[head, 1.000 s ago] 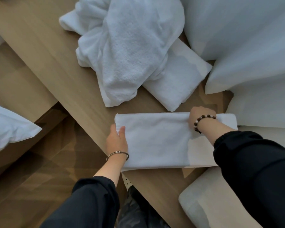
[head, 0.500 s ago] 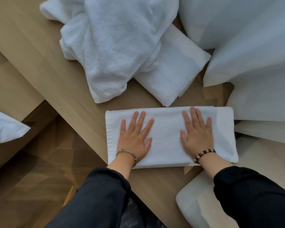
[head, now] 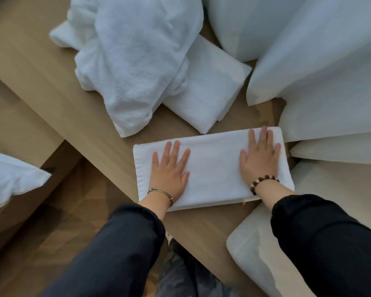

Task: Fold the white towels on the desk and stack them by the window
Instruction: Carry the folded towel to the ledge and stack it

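The folded towel [head: 214,174] is laid at the near edge of the desk [head: 84,116], long side running left to right, and is pressed flat by the wide-open left hand [head: 169,171] on its left half and the wide-open right hand [head: 259,160] on its right half.

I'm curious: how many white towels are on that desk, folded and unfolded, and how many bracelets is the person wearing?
Unfolded heap: 1, its towels uncountable.
Folded towels: 2, the pressed towel under left hand and right hand, the second towel partly under the heap.
Bracelets: 2, metal bangle, bead bracelet.
Total: 5
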Available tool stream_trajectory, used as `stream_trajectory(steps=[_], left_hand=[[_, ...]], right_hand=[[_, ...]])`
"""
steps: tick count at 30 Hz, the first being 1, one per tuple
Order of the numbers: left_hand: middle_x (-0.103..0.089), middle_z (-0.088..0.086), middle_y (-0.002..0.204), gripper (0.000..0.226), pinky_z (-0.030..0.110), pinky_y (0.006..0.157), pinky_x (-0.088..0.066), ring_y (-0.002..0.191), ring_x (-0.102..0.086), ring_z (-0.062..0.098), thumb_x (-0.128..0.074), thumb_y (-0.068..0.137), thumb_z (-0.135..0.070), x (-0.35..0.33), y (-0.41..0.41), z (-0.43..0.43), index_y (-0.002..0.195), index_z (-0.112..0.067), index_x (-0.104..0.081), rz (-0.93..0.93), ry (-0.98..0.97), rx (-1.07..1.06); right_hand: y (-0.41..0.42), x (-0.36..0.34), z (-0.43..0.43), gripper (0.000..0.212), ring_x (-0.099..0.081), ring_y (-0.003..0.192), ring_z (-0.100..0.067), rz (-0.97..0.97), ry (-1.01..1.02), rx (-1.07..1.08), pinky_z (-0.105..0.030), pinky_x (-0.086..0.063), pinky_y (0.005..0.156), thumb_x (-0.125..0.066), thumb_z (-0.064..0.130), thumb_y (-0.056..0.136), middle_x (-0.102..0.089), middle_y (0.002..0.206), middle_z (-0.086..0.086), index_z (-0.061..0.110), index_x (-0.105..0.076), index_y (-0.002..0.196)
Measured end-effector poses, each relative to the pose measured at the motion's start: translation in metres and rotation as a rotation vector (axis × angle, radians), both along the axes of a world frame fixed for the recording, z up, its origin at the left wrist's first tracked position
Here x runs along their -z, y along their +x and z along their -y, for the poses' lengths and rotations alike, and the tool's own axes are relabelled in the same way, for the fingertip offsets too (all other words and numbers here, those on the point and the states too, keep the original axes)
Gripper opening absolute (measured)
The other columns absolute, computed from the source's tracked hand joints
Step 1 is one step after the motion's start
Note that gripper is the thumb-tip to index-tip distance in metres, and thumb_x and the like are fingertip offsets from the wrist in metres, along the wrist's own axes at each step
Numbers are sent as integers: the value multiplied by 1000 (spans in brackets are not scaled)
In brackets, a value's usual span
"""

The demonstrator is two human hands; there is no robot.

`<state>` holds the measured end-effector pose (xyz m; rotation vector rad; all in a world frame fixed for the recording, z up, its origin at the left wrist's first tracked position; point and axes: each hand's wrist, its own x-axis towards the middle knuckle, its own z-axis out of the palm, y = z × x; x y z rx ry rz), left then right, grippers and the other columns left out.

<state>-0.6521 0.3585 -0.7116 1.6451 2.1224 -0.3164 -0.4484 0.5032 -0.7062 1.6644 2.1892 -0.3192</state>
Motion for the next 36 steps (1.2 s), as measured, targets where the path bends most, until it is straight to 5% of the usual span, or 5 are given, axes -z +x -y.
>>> stream_trajectory(steps=[17, 23, 26, 31, 36], left_hand=[[17, 7, 158, 75, 48, 115, -5, 145, 14, 23, -41, 94, -28, -148, -56, -58, 151, -24, 9, 46, 129, -268], [3, 4, 159, 77, 46, 116, -7, 145, 2, 19, -52, 89, -18, -149, -130, -71, 151, -26, -7, 360, 268, -677], [-1, 8, 159, 70, 42, 116, -11, 145, -3, 21, -52, 93, -27, -140, -181, -91, 151, -24, -12, 480, 321, -858], [-5, 9, 159, 71, 39, 117, -12, 146, -6, 22, -47, 96, -39, -118, -254, -140, 152, -23, -6, 787, 240, -1008], [-1, 1, 159, 95, 39, 113, -21, 145, -14, 24, -56, 87, -51, -90, -276, -167, 149, -30, 12, 1058, -78, -970]], right_hand=[[-137, -147, -2, 61, 3, 147, -17, -391, -136, -105, -39, -2, 118, -33, 31, 99, 5, 160, -4, 16, -7, 152], [-209, -155, -33, 78, -5, 146, -17, -650, -336, 138, -34, -13, 118, -55, 40, 91, -1, 160, -2, 21, -10, 152], [-259, -150, -57, 98, -12, 145, -21, -795, -361, 388, -43, -19, 118, -71, 46, 78, -12, 158, -2, 22, -9, 151], [-320, -124, -80, 130, -12, 143, -30, -568, -418, 560, -52, -24, 113, -80, 58, 59, -4, 156, -7, 32, 11, 148], [-334, -92, -94, 145, -14, 142, -32, -439, -409, 603, -56, -26, 111, -82, 64, 48, -2, 155, -7, 34, 21, 146]])
